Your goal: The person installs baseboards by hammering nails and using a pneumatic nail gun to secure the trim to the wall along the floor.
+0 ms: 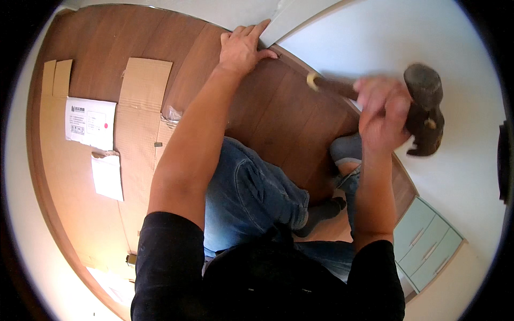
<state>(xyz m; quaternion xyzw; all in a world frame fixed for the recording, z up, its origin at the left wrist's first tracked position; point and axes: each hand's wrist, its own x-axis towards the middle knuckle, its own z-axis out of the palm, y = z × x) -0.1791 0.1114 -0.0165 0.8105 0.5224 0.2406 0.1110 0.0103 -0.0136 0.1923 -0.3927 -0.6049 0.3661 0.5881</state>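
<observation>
My right hand [383,109], slightly blurred, is wrapped around the handle of a hammer [423,115] and holds it up in front of the white wall. The hammer has a dark, worn metal head, and its brown handle has a pale yellow end that sticks out to the left of my fist. At the far side, my left hand [243,48] lies against the foot of the pale wall with its fingers stretched out. Its index finger and thumb are spread on either side of a white corner [266,38]. The thumb tip is beside the near end of the brown baseboard [305,69].
Flattened cardboard [142,96] with white labels covers the wooden floor [187,45] on the left. My knee in blue jeans [257,187] and my socked feet are below my arms. A pale green drawer cabinet [428,243] stands at the lower right.
</observation>
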